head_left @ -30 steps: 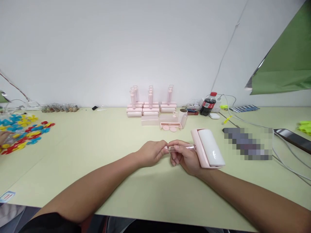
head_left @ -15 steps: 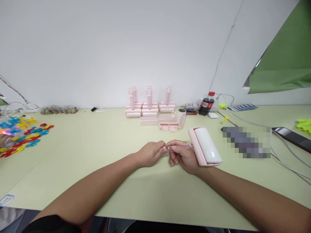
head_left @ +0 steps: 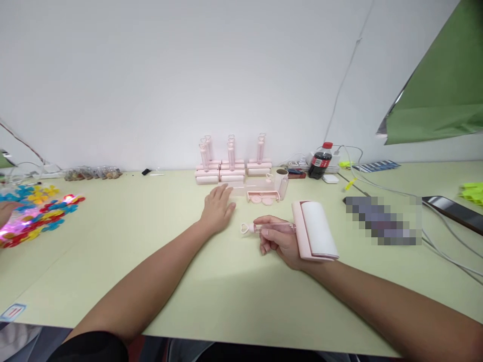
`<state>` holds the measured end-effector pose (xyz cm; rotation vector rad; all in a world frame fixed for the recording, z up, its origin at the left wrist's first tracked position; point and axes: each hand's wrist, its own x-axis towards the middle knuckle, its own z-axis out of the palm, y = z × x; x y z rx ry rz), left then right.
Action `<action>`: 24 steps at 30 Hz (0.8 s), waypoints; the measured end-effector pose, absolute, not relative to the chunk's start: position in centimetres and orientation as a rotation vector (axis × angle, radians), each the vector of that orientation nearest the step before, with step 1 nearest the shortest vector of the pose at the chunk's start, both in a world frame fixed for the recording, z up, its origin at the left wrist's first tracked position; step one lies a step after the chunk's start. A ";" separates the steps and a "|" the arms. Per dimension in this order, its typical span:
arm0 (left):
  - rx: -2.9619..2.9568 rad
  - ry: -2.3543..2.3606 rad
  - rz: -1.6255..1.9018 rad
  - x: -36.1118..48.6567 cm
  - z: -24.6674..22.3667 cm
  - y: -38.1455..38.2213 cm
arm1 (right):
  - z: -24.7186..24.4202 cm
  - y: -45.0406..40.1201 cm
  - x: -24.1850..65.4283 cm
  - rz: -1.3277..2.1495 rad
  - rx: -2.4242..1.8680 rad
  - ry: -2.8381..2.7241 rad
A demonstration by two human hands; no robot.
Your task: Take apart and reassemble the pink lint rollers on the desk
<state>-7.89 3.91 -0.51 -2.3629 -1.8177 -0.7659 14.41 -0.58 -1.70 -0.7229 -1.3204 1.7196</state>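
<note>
A pink lint roller (head_left: 320,231) with a white sheet roll lies sideways in my right hand (head_left: 281,242), whose fingers wrap its clear pink handle. The handle's heart-shaped end (head_left: 245,229) points left. My left hand (head_left: 218,208) is empty, fingers apart, above the table near a clear plastic cover (head_left: 237,188). Beyond it, several assembled lint rollers (head_left: 231,173) stand with handles up. To their right are a pink roller frame (head_left: 263,194), round pink caps (head_left: 267,201), a sheet roll (head_left: 281,173) and a loose clear handle (head_left: 284,188).
A cola bottle (head_left: 320,161) stands at the back right beside cables and a white charger (head_left: 331,179). A phone (head_left: 455,211) lies further right. Colourful plastic pieces (head_left: 49,213) spread at the left, where another person's hand (head_left: 5,212) shows. Bagged items (head_left: 92,173) line the wall.
My left hand has let go of the handle's end and moved left and forward, opening toward the clear cover. My right hand still holds the lint roller, nearly in place.
</note>
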 end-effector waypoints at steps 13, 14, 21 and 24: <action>-2.171 -2.054 -0.838 -9.1 -0.8 5.2 | -0.8 -1.0 14.4 1.631 -0.762 -1.598; -2.203 -2.113 -0.909 -9.2 -0.9 5.3 | -1.0 -1.1 14.4 1.655 -0.723 -1.600; -2.078 -2.263 -2.309 -8.9 -0.8 5.5 | -0.8 -1.6 14.5 1.632 -0.797 -1.565; -2.095 -2.088 -2.768 -8.0 -0.5 4.8 | -0.3 -1.4 14.4 1.578 -0.937 -1.642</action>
